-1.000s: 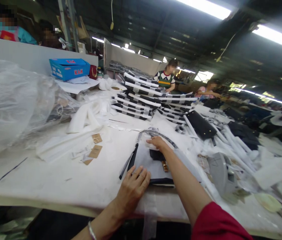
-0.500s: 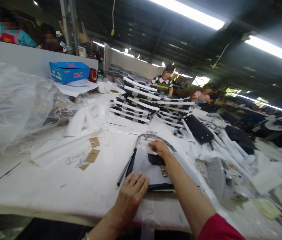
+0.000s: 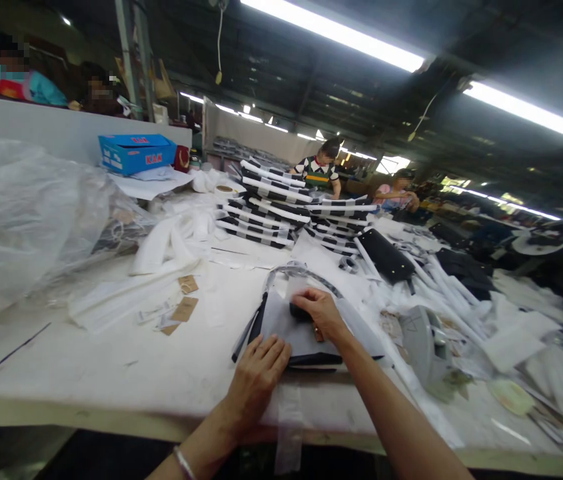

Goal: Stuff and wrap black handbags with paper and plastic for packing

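Observation:
A dark bag (image 3: 254, 327) lies on the table in front of me, its upper face covered by a pale grey sheet (image 3: 281, 320). Its handle (image 3: 328, 283), clear-wrapped, arches at the far side. My left hand (image 3: 261, 370) rests flat on the bag's near left corner, fingers stretched out. Over the middle of the bag, my right hand (image 3: 318, 310) is closed in a pinch on a small white sheet (image 3: 296, 285) that sticks up past the fingertips. Under those fingers a black tab (image 3: 300, 312) partly shows. A gold-coloured clasp (image 3: 318, 332) sits just below, partly covered by the hand.
Stacks of black pieces with white wrapped edges (image 3: 266, 207) stand behind the bag. Brown tags (image 3: 181, 313) and clear plastic (image 3: 26, 220) lie left, with a blue box (image 3: 136, 155) beyond. A grey tape dispenser (image 3: 424, 347) and loose white wrapping are at right. Co-workers sit farther back.
My right hand has moved down toward the black tab, now covering more of it and of the clasp. My left hand stays on the near corner. The camera view has shifted slightly.

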### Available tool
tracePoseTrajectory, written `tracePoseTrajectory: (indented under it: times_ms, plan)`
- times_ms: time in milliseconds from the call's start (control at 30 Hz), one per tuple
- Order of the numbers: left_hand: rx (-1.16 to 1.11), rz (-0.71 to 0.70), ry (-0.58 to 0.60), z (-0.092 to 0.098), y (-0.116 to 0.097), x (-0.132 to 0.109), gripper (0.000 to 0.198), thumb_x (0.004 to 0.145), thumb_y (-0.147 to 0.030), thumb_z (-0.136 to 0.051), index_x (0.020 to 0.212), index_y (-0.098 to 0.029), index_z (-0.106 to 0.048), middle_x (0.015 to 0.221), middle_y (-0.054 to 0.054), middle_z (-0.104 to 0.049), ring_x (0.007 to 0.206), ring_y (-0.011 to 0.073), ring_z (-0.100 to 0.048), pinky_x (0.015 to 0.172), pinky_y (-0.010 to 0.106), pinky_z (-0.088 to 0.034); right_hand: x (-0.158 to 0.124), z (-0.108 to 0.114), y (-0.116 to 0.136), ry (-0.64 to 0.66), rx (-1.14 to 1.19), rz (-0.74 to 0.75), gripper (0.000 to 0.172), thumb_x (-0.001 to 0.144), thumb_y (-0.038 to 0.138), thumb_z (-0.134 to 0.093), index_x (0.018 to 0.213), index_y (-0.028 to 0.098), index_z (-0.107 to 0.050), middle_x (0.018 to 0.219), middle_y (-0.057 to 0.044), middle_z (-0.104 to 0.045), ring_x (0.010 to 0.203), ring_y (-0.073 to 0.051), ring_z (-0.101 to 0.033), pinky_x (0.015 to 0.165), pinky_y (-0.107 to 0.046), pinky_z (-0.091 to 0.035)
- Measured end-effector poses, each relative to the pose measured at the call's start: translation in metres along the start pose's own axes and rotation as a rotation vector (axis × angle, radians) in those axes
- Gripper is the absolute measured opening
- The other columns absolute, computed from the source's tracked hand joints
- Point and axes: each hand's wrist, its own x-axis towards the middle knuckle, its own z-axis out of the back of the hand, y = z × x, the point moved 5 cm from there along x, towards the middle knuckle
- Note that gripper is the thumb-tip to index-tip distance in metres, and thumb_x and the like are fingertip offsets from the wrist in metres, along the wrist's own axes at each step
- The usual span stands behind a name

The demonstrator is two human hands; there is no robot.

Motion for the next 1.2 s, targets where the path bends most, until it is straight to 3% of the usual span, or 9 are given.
tracePoseTrajectory:
  times_ms: [167, 300, 433, 567, 667, 767, 900, 1100, 1200]
  plan:
    - [-0.009, 0.001, -0.005, -0.004, 0.001, -0.002, 0.033, 0.098, -0.013, -0.04, 0.124, -0.017, -0.06, 0.117, 0.009, -0.07, 0.114, 0.0214, -0.062, 0.1, 0.041, -0.048, -0.037, 0.0, 0.001, -0.004, -0.271, 0.102, 0.024, 0.076, 0.041, -0.068, 0.069, 0.018, -0.072, 0.063, 0.002, -0.068, 0.061, -0.016, -0.06, 0.063, -0.027, -0.047]
    - [-0.036, 0.011, -0.007, -0.005, 0.001, -0.001, 0.033, 0.095, -0.011, -0.04, 0.122, -0.014, -0.058, 0.114, 0.01, -0.07, 0.112, 0.0212, -0.063, 0.1, 0.042, -0.05, -0.056, -0.004, 0.002, 0.005, -0.387, 0.201, 0.021, 0.082, 0.039, -0.064, 0.084, 0.022, -0.077, 0.083, -0.001, -0.076, 0.078, -0.022, -0.069, 0.076, -0.033, -0.053]
    - [-0.058, 0.054, 0.007, -0.001, 0.001, 0.001, 0.032, 0.092, -0.009, -0.038, 0.12, -0.013, -0.055, 0.111, 0.012, -0.07, 0.11, 0.0208, -0.065, 0.099, 0.041, -0.051, -0.077, -0.017, 0.004, 0.084, -0.572, 0.427, 0.016, 0.087, 0.028, -0.06, 0.088, 0.025, -0.077, 0.088, -0.004, -0.077, 0.083, -0.022, -0.072, 0.084, -0.038, -0.056]
    - [-0.057, 0.098, -0.017, 0.007, 0.003, 0.003, 0.041, 0.091, -0.007, -0.04, 0.131, -0.01, -0.047, 0.128, 0.017, -0.062, 0.118, 0.0215, -0.06, 0.099, 0.038, -0.052, -0.095, -0.023, 0.003, 0.106, -0.654, 0.612, 0.02, 0.091, 0.02, -0.056, 0.1, 0.025, -0.074, 0.099, -0.005, -0.076, 0.092, -0.022, -0.071, 0.099, -0.045, -0.051]
    - [-0.066, 0.1, 0.02, 0.008, 0.005, 0.004, 0.056, 0.089, -0.004, -0.042, 0.143, -0.011, -0.035, 0.144, 0.018, -0.05, 0.13, 0.0214, -0.051, 0.101, 0.036, -0.05, -0.101, -0.02, 0.004, 0.138, -0.636, 0.652, 0.02, 0.093, 0.02, -0.055, 0.102, 0.024, -0.072, 0.099, -0.005, -0.076, 0.093, -0.02, -0.07, 0.102, -0.046, -0.05]
    - [-0.081, 0.085, 0.084, 0.005, 0.005, 0.004, 0.06, 0.09, -0.005, -0.044, 0.147, -0.014, -0.03, 0.143, 0.014, -0.052, 0.128, 0.0193, -0.053, 0.104, 0.037, -0.047, -0.104, -0.016, 0.007, 0.132, -0.61, 0.703, 0.018, 0.093, 0.021, -0.056, 0.098, 0.024, -0.073, 0.096, -0.006, -0.076, 0.092, -0.021, -0.07, 0.094, -0.042, -0.055]
    - [-0.088, 0.059, 0.099, 0.002, 0.005, 0.003, 0.046, 0.093, -0.009, -0.045, 0.138, -0.016, -0.045, 0.139, 0.012, -0.057, 0.123, 0.0187, -0.057, 0.103, 0.038, -0.048, -0.108, -0.015, 0.008, 0.112, -0.603, 0.736, 0.016, 0.092, 0.023, -0.059, 0.092, 0.023, -0.075, 0.09, -0.007, -0.074, 0.087, -0.021, -0.068, 0.08, -0.038, -0.057]
    - [-0.11, 0.054, 0.089, 0.0, 0.004, 0.002, 0.029, 0.096, -0.013, -0.046, 0.123, -0.018, -0.058, 0.122, 0.008, -0.068, 0.113, 0.0188, -0.063, 0.098, 0.039, -0.049, -0.102, -0.011, 0.013, 0.208, -0.594, 0.662, 0.017, 0.093, 0.03, -0.06, 0.085, 0.023, -0.074, 0.083, -0.004, -0.073, 0.08, -0.019, -0.067, 0.076, -0.034, -0.056]
    - [-0.102, 0.049, 0.092, 0.0, 0.004, 0.002, 0.03, 0.096, -0.013, -0.046, 0.123, -0.018, -0.058, 0.121, 0.007, -0.068, 0.114, 0.019, -0.062, 0.099, 0.039, -0.048, -0.082, -0.002, 0.015, 0.117, -0.652, 0.575, 0.024, 0.096, 0.032, -0.053, 0.092, 0.022, -0.074, 0.094, -0.006, -0.075, 0.092, -0.021, -0.069, 0.09, -0.04, -0.053]
